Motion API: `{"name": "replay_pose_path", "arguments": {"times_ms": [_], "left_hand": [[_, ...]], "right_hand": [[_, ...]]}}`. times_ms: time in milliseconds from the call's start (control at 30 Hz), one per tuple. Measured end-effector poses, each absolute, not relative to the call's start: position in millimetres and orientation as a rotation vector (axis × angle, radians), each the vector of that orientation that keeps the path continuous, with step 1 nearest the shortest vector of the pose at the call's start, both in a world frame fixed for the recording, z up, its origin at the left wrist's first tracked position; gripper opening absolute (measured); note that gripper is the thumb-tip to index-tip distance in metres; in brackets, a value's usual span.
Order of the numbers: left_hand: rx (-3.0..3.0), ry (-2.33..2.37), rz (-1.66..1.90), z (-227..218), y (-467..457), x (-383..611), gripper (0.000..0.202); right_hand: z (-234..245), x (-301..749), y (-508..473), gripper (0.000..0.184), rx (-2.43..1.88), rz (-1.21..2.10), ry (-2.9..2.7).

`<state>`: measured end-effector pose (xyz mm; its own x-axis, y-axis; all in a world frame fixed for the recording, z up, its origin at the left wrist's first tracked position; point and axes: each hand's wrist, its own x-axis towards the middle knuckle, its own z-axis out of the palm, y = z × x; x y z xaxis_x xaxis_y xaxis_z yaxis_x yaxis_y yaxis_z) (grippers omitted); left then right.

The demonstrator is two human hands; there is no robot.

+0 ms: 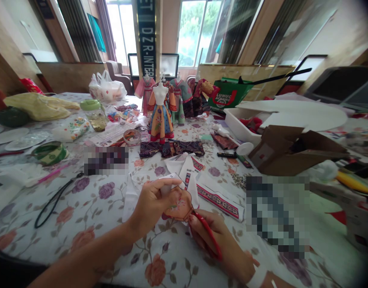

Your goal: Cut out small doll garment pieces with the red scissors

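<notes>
The left hand point(150, 204) pinched one orange fabric piece point(179, 205); the right hand point(222, 244) gripped one red tool point(208, 234) touching it. One cardboard box point(292, 154) lay far right.

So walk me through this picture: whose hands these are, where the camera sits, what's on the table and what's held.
One camera, worn on a person's head, looks down at their own bare hands; no machine. The left hand pinches a small orange fabric piece. The right hand grips a red-handled tool, probably small scissors, its tip at the piece's edge. Below is a floral tablecloth. On it: doll dresses on stands, a dark brocade strip, a black cord, a brown cardboard box.
</notes>
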<state>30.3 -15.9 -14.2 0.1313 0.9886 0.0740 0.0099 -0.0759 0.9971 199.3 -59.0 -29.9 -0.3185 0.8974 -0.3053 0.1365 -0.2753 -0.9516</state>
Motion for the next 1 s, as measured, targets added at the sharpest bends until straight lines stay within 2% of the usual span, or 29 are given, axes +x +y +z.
{"name": "replay_pose_path", "arguments": {"times_ms": [367, 1000], "left_hand": [[1.331, 1.109, 1.163, -10.3, -16.1, 31.1, 0.024], [1.190, 1.091, 1.119, -17.8, -21.3, 35.4, 0.035]], "right_hand": [[-27.7, 200.0, -58.6, 0.054, -1.289, 1.661, -1.387], [-30.8, 197.0, -58.7, 0.057, -1.332, 1.669, -1.360]]}}
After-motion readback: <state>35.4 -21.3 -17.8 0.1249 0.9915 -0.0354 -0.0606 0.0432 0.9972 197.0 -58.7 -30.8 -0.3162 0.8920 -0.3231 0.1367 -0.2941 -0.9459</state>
